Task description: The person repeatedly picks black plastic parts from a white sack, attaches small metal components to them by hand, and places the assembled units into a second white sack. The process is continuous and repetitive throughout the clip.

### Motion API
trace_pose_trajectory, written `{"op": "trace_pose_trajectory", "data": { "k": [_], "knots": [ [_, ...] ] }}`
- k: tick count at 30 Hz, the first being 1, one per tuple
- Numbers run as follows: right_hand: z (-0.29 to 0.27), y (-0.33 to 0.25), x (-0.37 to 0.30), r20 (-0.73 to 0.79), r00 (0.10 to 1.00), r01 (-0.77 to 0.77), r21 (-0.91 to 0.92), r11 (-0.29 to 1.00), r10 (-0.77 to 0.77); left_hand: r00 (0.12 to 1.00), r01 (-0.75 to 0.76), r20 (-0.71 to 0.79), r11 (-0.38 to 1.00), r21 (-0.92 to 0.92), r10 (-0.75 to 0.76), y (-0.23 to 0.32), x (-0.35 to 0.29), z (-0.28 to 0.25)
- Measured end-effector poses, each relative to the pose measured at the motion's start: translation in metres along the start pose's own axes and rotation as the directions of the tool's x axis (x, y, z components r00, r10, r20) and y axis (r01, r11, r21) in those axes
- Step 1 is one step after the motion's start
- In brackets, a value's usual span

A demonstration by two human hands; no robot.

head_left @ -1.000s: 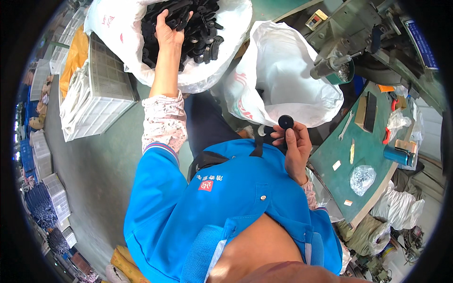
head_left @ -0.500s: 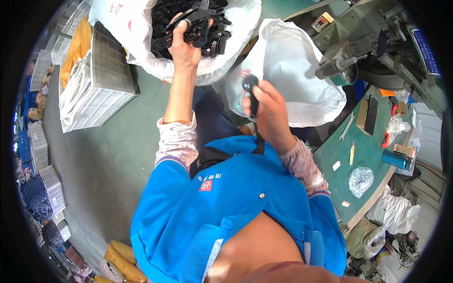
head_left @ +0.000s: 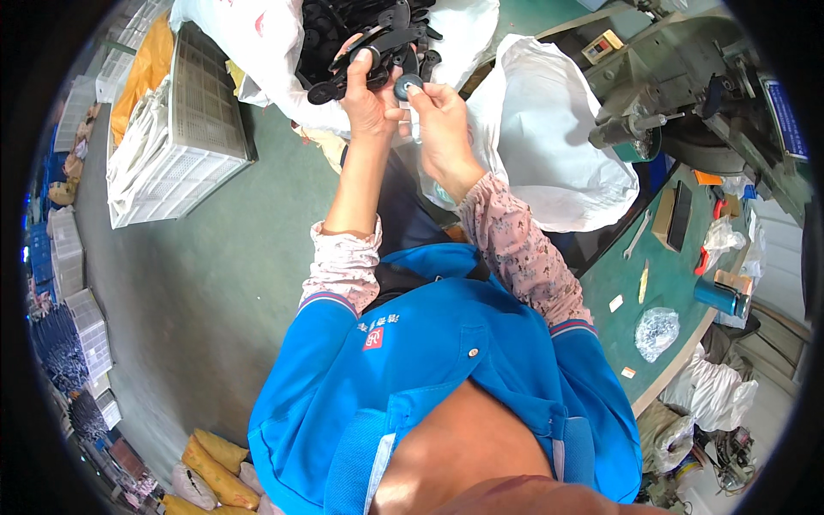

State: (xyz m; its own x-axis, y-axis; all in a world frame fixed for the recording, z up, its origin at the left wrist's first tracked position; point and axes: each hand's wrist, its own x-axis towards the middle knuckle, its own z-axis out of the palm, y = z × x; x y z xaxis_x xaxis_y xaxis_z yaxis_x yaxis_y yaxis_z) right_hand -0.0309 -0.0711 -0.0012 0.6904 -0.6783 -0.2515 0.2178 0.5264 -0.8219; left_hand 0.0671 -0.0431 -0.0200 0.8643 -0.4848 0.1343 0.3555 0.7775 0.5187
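Head view: left hand (head_left: pixel 369 107), at far middle, had fingers closed round bunch of black parts (head_left: pixel 384 41), just over near edge of white sack (head_left: pixel 279 81) filled with more such pieces. Right hand (head_left: pixel 445 129), just beside it, pinched dark disc (head_left: pixel 405 87) between thumb and fingers. Open white bag (head_left: pixel 549 129) stood right of both. Slotted white crate (head_left: pixel 206 112) stood left; green table (head_left: pixel 601 283) right, wrench (head_left: pixel 636 236) on top.

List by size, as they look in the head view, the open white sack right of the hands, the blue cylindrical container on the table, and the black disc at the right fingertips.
1. Open white sack
2. Blue cylindrical container
3. Black disc at the right hand
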Motion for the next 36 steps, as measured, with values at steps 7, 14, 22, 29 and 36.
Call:
{"op": "trace_pose_trajectory", "data": {
  "k": [7, 14, 22, 29, 36],
  "knots": [
    [-0.027, -0.027, -0.019, 0.102, 0.935, 0.329, -0.607, 0.724, -0.339, 0.994, 0.068, -0.059, 0.923, -0.379, -0.097, 0.009, 0.024, -0.013],
    [-0.087, -0.074, -0.067, 0.174, 0.905, 0.415, -0.558, 0.719, -0.387, 0.984, 0.149, -0.022, 0.884, -0.444, -0.177, 0.024, 0.014, 0.003],
    [-0.158, -0.178, -0.097, -0.116, 0.868, 0.345, -0.556, 0.756, -0.482, 0.895, 0.422, 0.068, 0.786, -0.451, -0.441, 0.003, -0.025, 0.053],
    [-0.128, -0.254, -0.073, -0.269, 0.851, 0.329, -0.394, 0.858, -0.450, 0.780, 0.625, 0.232, 0.708, -0.329, -0.581, -0.033, -0.053, 0.092],
    [-0.158, -0.262, -0.050, -0.188, 0.938, 0.133, -0.577, 0.806, -0.289, 0.678, 0.725, 0.408, 0.647, -0.236, -0.611, -0.038, -0.057, 0.093]
  ]
}}
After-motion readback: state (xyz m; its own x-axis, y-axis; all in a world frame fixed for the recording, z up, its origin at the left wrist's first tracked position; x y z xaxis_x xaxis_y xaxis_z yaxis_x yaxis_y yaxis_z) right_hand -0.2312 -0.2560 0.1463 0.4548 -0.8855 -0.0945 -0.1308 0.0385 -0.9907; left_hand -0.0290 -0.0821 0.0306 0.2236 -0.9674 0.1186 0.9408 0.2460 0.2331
